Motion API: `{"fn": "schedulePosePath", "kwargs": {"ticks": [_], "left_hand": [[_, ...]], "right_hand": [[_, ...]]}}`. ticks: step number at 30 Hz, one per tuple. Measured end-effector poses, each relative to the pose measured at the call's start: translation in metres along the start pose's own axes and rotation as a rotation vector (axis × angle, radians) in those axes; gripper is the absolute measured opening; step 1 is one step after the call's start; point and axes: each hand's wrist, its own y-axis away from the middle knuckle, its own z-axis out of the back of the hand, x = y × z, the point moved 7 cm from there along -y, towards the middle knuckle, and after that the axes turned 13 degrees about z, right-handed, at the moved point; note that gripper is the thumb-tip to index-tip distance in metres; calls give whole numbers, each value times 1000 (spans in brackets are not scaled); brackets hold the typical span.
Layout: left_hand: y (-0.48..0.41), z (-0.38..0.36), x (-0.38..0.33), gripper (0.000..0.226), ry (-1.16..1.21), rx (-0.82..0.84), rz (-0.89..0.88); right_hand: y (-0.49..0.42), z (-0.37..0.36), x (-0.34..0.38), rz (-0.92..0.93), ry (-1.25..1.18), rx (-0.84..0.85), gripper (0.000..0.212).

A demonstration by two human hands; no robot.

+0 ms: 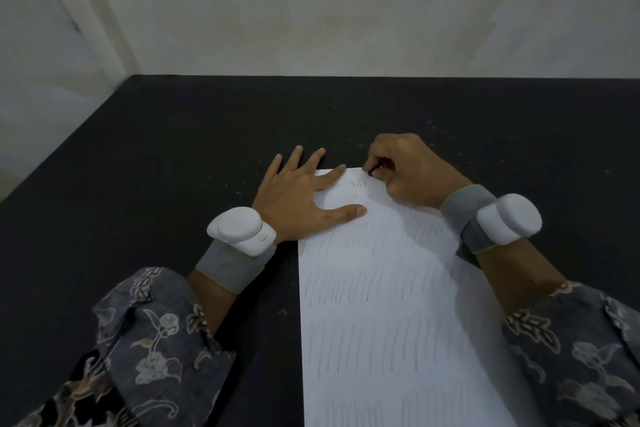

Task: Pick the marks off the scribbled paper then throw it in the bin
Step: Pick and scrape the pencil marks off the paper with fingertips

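Left hand [304,194] spreads flat across the scribbled paper [388,305]'s far-left corner; right hand [405,172] pinches a small dark eraser [373,171] at its far edge, black table [156,156] open beyond.

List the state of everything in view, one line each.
Paper: flat on the table, still covered in pencil marks.
Left hand: fingers spread, pressing the paper's far left corner.
Right hand: pinching a small dark thing, likely an eraser, at the paper's far edge.
Table: black, specked with crumbs.
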Motion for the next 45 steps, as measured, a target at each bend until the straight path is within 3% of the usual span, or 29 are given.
{"fn": "schedulePosePath", "kwargs": {"ticks": [3,8,14,19,24,30,35,40,45], "left_hand": [[0,-1,1,102,15,-8,-3],[-1,-1,1,106,12,-12,0],[0,0,1,104,31,-25,-5],[-1,0,1,105,8,-9,-5],[1,0,1,105,25,-31,-12],[0,0,1,104,15,-16,-5],[0,-1,1,106,14,-21,-13],[-1,0,1,108,1,-19,-7],[-1,-2,1,105,31,-34,-15]], "right_hand": [[-5,-9,12,78,29,7,17],[0,1,-4,-2,-9,-9,17],[-7,-10,15,88,-24,-4,16],[-2,1,-4,-2,-8,-28,16],[-3,-8,13,83,-47,-42,16],[0,0,-2,7,-31,-56,17],[-4,-12,17,86,-35,-15,16],[1,1,-3,6,-25,-35,18],[-8,-14,22,109,-23,-27,15]]}}
